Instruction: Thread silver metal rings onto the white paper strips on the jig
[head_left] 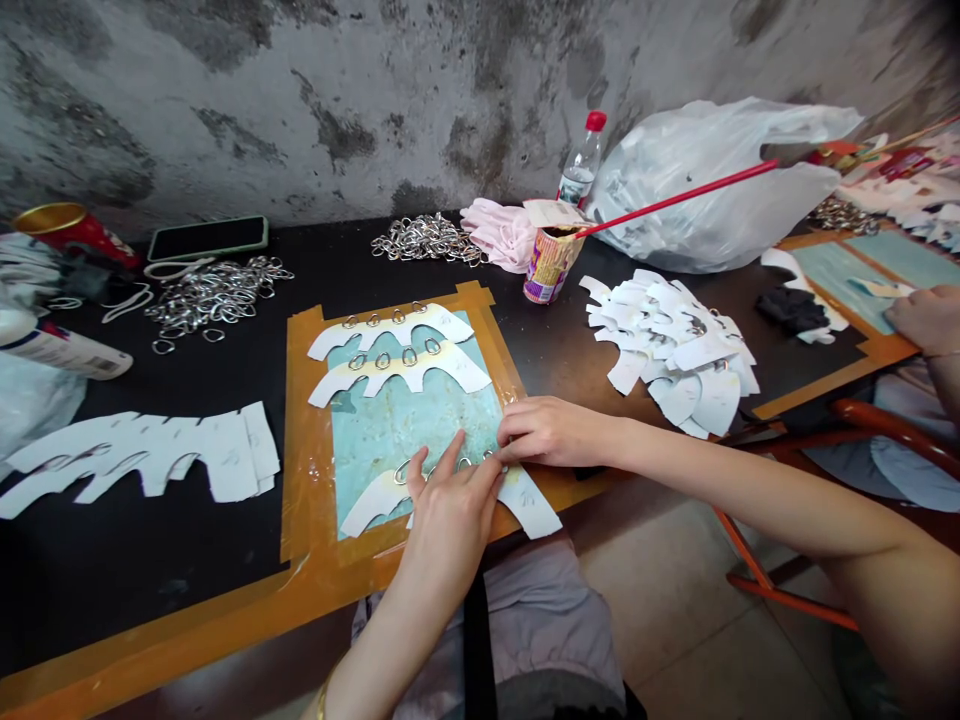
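My left hand [450,505] lies flat, fingers spread, on a white scalloped paper piece [532,503] that rests at the near edge of a pale blue mat [390,425] with an orange taped border. My right hand [544,430] is pinched at the same piece's top edge, fingertips together beside a small metal ring [401,472]; what it pinches is too small to make out. Two more white pieces with rings [397,350] lie further up the mat.
Piles of metal rings [214,290] [427,238] lie on the black table. White cut pieces sit in a stack at left [142,460] and a heap at right [675,345]. Paper cup with red stick [551,262], bottle [581,160], plastic bag [720,185], phone [208,238]. Another person's hand [930,320] at far right.
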